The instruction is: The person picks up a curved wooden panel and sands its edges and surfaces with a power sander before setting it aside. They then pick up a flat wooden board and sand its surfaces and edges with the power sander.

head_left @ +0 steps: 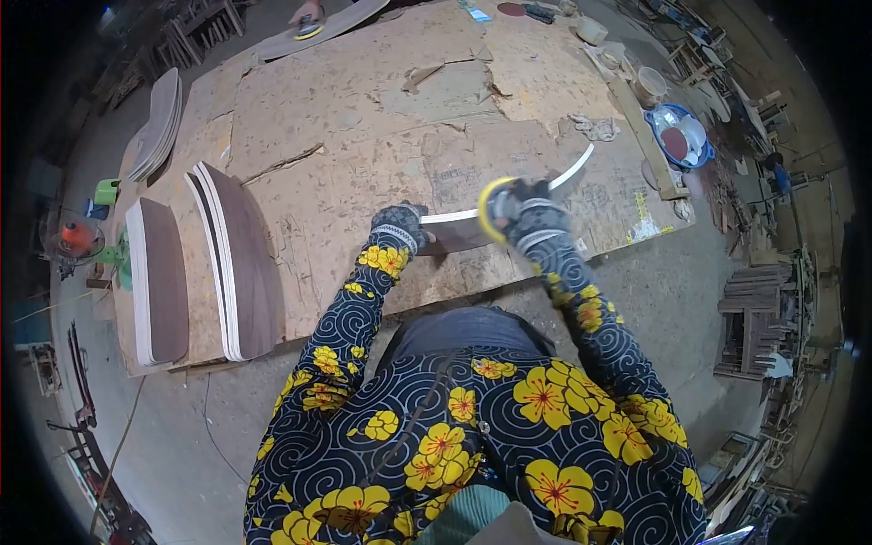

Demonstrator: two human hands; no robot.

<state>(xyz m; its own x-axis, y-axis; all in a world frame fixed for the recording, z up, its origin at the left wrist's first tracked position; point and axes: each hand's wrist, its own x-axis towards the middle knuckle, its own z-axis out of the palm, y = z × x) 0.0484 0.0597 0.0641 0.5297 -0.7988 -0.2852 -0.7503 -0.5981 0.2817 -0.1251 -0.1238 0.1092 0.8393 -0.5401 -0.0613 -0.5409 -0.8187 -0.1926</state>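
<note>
The curved panel [570, 178] runs left-to-right (right end rising); left hand [400, 223] fingers grip it, right hand [534, 214] seemingly clasps sander [489, 211].

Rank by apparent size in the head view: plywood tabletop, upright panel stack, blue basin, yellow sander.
1. plywood tabletop, by far.
2. upright panel stack.
3. blue basin and yellow sander look similar; the sander is nearer and partly hidden by the right hand, so unranked.
</note>
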